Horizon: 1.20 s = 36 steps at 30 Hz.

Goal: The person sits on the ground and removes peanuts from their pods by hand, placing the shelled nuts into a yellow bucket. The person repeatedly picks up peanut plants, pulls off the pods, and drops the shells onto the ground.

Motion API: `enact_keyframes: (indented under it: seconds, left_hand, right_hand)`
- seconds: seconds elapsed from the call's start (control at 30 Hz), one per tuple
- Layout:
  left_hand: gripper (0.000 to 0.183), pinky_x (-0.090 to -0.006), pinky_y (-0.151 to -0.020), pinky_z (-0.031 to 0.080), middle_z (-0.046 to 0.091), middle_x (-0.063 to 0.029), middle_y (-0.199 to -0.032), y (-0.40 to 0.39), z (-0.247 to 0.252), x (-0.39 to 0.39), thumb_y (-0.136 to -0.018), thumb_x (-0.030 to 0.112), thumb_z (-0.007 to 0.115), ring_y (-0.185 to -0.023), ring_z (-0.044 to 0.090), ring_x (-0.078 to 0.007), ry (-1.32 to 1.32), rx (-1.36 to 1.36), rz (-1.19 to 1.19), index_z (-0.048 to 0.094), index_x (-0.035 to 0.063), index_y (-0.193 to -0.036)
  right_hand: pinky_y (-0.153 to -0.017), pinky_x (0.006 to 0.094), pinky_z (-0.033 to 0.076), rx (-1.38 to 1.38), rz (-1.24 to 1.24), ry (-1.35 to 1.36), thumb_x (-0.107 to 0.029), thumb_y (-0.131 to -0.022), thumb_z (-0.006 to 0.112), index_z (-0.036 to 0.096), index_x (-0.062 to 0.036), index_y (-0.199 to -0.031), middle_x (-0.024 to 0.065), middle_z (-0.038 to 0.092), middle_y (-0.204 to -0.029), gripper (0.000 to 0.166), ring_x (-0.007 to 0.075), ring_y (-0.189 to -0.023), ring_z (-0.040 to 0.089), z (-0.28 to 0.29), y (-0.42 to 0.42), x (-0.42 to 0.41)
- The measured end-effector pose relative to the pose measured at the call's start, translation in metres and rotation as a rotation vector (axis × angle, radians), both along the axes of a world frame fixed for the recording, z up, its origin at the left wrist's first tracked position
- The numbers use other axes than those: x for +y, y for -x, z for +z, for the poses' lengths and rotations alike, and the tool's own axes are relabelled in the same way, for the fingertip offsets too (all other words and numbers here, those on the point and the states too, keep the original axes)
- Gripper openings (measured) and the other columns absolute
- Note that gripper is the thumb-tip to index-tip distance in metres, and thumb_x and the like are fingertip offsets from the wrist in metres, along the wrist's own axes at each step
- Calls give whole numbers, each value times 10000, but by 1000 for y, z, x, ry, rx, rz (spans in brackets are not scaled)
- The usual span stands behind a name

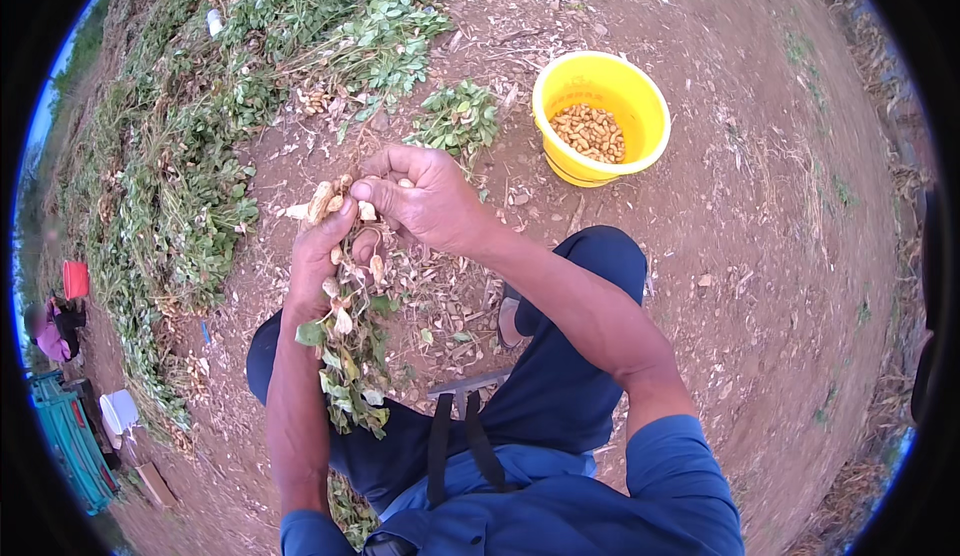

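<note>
My left hand grips an uprooted peanut plant, its leafy stems hanging down past my forearm. Pale peanut pods cluster at its root end, above my left thumb. Against that cluster my right hand is closed, thumb and forefinger pinched at the pods, with a pod or two showing by its fingers. What lies inside the right palm is hidden. Beyond my right knee stands a yellow plastic bucket, its bottom covered with picked peanuts.
A long heap of peanut plants lies to the left and ahead. One small bunch rests near the bucket. At far left are a person, a red bucket, a white bucket and a green vehicle.
</note>
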<state>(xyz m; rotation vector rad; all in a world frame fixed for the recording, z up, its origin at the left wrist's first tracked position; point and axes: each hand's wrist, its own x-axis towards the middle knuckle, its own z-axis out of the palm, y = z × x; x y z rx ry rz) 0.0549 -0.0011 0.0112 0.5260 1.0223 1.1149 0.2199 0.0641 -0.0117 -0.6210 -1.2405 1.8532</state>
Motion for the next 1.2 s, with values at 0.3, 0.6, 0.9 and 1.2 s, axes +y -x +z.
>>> enact_keyframes:
  seconds: [0.3, 0.6, 0.9, 1.2]
  left_hand:
    - [131, -237, -471, 442, 607, 3, -715, -6, 0, 11, -1017, 233, 640, -554, 558, -67, 1, 374, 146, 620, 108, -984]
    - [153, -280, -515, 493, 677, -26, -808, 2, -10, 19, -1030, 221, 610, -614, 548, -78, -35, 246, 124, 638, 73, -1009]
    - [277, -298, -661, 558, 721, -55, -928, 8, -12, 19, -1019, 273, 652, -764, 663, -115, -83, 261, 135, 649, 30, -1153]
    - [221, -275, -654, 549, 708, -34, -916, 9, -7, 13, -1000, 202, 682, -789, 658, -98, -108, 193, 252, 669, 43, -1153]
  right_hand:
    - [-564, 395, 506, -877, -449, -776, -270, -975, 671, 634, -39, -961, 110, 682, -719, 234, 230, -608, 670, 13, -46, 42]
    - [-1013, 485, 483, -1603, -888, -490, -307, -888, 762, 483, 0, -1410, 257, 625, -1255, 667, 356, -1201, 613, -45, -219, 135]
    - [-624, 249, 528, -453, -52, -259, -144, -957, 707, 666, 9, -1066, 32, 690, -887, 192, 79, -664, 622, 21, -58, 42]
    - [-628, 253, 477, -321, 217, -88, -107, -982, 650, 648, 25, -1151, -21, 622, -824, 214, 65, -698, 564, 7, -14, 24]
